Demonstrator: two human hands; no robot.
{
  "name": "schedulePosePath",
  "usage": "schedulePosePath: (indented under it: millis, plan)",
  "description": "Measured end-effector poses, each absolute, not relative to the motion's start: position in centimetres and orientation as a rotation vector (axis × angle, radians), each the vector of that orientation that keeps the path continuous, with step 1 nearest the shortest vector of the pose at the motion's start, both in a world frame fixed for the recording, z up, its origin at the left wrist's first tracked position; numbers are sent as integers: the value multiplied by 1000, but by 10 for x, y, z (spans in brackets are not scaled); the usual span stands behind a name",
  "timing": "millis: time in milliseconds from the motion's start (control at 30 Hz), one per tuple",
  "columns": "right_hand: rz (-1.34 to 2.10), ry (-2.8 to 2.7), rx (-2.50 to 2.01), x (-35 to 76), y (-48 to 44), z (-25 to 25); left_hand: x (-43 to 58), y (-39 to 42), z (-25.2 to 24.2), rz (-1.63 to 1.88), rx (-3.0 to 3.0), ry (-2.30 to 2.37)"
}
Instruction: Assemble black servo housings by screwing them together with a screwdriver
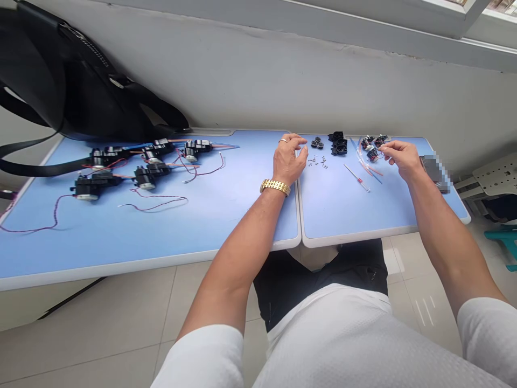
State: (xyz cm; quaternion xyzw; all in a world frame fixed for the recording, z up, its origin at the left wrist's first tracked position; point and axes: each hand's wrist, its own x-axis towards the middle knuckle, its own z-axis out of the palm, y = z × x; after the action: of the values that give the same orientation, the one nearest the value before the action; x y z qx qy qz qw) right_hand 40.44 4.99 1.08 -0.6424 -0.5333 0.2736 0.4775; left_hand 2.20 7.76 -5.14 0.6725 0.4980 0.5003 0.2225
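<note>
the two hands are apart. left hand (287,161): sits at the join of the two blue table tops, fingertips just beside the small black plastic parts (317,142) and loose screws (317,160). right hand (404,160): fingertips at the wired black motor units (372,146) by the far edge of the right table top (343,215); grip cannot be determined. a slim screwdriver (356,178) lies near the units. larger wired assemblies (151,176) occupy the left table top (161,242), below a black bag (89,91).

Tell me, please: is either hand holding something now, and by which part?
The left hand holds nothing visible. The right hand reaches the small black wired plastic component, but whether it grips it, or by which part, cannot be told.
</note>
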Motion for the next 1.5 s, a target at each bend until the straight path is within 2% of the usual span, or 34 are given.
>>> schedulePosePath:
  millis: [100, 333, 600, 900, 1500]
  plan:
    - [607, -1323, -1569, 399, 52, 6, 22, 78, -51, 1379, 1849, 1381]
    - [225, -1152, -1758, 409, 44, -6, 22, 77, -48, 1383, 1844, 1363]
    - [365, -1340, -1949, 410, 35, -24, 23, 78, -51, 1397, 1849, 1359]
    - [331, -1481, -2070, 398, 27, -14, 21, 77, -47, 1357, 1847, 1396]
    - [628, -1132, -1639, 422, -41, 13, 25, 69, -40, 1391, 1842, 1348]
